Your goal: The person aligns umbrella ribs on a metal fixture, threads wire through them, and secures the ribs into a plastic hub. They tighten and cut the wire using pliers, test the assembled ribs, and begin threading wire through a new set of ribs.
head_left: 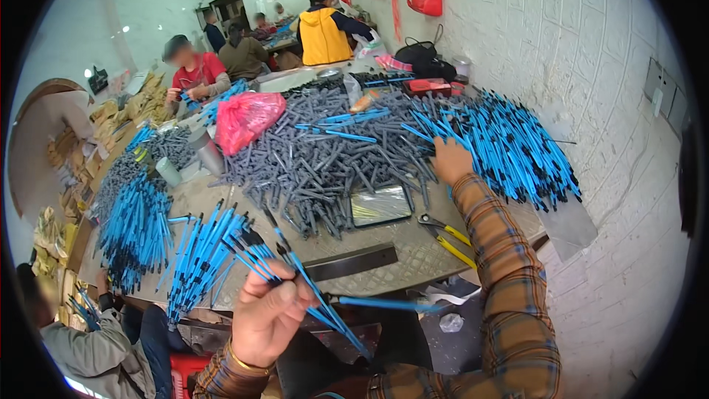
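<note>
The bench (413,257) in this white-walled room (554,37) has a heap of short gray tubes (310,155) past the left grip (269,318) and a pile of skinny blue sticks (509,151) beside the right grip (452,161). The left grip is pinched closed on a few blue-and-black sticks (384,303); I can't tell how open the right one is, or if it holds anything.

Ahead-right of left grip (269,316): counter (419,257) bare between bar (351,261) and pliers (455,245), passable. Grey pile (325,159) obstructs beyond; blue rods (509,149) block right of right grip (452,160).
</note>
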### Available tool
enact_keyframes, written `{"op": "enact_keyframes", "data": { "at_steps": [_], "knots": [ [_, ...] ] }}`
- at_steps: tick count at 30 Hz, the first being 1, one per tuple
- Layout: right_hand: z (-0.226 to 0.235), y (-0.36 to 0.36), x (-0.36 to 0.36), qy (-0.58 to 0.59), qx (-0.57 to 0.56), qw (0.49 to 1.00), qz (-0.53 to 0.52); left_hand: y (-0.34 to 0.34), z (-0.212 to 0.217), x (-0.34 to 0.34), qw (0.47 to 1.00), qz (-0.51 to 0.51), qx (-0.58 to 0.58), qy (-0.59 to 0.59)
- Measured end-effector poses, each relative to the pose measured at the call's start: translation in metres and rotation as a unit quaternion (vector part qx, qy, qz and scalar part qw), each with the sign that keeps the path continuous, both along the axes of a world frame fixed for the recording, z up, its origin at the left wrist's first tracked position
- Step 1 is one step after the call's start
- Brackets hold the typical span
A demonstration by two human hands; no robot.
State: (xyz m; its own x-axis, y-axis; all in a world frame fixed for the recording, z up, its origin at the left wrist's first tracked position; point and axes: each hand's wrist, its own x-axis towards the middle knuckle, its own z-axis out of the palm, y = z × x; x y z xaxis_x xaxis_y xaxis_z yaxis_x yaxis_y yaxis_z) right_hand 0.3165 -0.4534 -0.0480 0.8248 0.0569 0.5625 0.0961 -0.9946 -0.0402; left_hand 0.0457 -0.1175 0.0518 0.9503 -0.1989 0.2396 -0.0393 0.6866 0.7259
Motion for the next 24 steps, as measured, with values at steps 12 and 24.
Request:
{"op": "enact_keyframes", "data": {
  "at_steps": [12, 24],
  "knots": [
    [0.019, -0.001, -0.02, -0.031, 0.26, 0.962, 0.075, 0.011, -0.006, 0.002, 0.995, -0.008, 0.092, 0.044],
    [0.064, 0.073, -0.105, -0.118, 0.348, 0.873, 0.321, 0.01, -0.01, 0.022, 0.995, 0.072, 0.04, 0.053]
  ]
}}
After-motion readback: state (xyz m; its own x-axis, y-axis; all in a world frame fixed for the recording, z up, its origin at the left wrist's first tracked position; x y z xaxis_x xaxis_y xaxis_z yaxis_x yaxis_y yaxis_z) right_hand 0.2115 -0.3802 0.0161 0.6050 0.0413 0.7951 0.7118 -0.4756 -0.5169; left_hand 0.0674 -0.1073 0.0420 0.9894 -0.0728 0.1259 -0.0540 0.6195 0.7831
